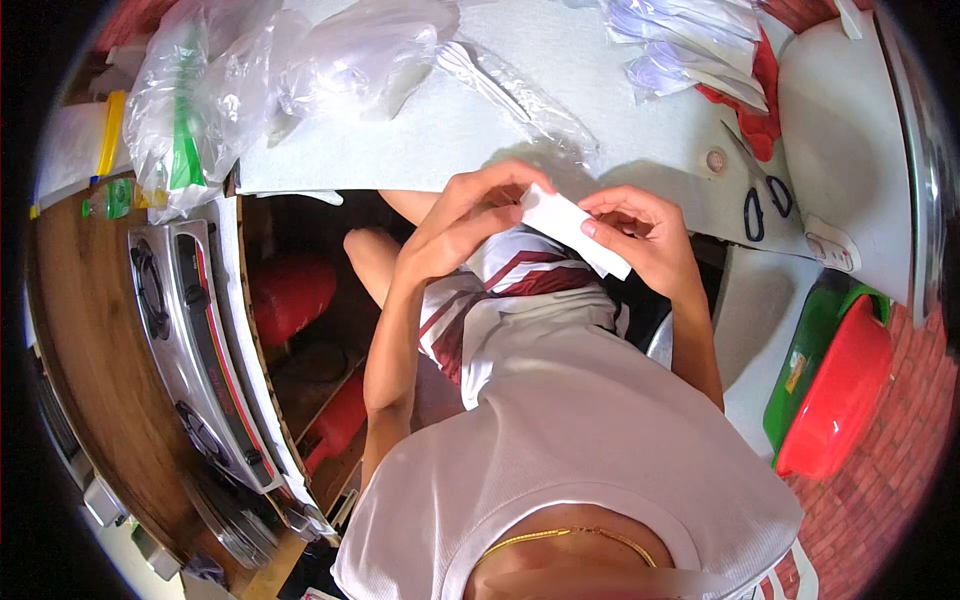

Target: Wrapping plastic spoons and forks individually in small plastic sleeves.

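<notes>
Both hands hold a folded white paper napkin over my lap, close to the edge of a white table. My left hand pinches its upper left end between thumb and fingers. Along its right side, my right hand has thumb and fingertips on the paper. Beyond the hands, white plastic forks or spoons lie on a clear plastic wrapper. At the upper right are packed bundles in clear plastic, whose contents I cannot tell exactly.
Scissors and a small tape roll lie at the table's right. Clear plastic bags sit at the upper left. A two-burner gas stove stands at the left, red and green plastic basins at the right.
</notes>
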### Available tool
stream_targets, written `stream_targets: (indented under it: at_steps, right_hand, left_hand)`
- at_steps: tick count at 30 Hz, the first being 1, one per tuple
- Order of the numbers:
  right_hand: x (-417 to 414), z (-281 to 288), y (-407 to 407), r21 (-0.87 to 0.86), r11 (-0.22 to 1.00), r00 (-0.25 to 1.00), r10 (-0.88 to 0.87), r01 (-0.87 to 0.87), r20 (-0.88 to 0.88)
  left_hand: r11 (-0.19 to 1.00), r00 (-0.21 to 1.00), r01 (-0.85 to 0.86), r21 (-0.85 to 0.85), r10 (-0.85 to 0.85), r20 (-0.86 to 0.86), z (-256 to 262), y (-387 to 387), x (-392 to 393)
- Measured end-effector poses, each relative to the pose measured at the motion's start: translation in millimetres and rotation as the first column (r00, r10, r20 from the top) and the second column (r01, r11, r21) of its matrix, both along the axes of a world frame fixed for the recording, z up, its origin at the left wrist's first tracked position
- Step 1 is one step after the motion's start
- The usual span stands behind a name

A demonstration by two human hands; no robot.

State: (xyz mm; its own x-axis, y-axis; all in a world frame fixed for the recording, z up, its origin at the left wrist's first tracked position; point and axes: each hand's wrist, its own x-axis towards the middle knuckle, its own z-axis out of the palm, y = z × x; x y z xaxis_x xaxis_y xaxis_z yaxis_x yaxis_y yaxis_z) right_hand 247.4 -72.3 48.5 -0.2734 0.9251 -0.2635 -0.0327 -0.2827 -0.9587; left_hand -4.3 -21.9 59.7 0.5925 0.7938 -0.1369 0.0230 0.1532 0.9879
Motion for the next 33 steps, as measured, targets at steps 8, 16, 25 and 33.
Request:
stream_targets:
  at_steps: [8,16,25,33]
  right_hand:
    - [3,0,-18,0.100,0.994,0.992,-0.050,0.038,0.112]
    - [3,-5,-30,0.191,0.957,0.947,-0.254,0.217,0.196]
    - [25,-19,-33,0.583,0.785,0.781,-0.492,0.207,0.386]
    - [8,-31,-15,0.698,0.687,0.745,-0.572,0.204,0.345]
  left_hand:
    - [0.940,0.923,0.231,0.250,-0.131,-0.362,6,19,23]
    - [0.935,0.871,0.287,0.210,-0.163,-0.464,8,28,46]
    - [0.754,0.788,0.053,0.655,0.371,-0.491,10,30,54]
    - [0.726,0.744,-0.039,0.686,0.480,-0.466,-10,11,69]
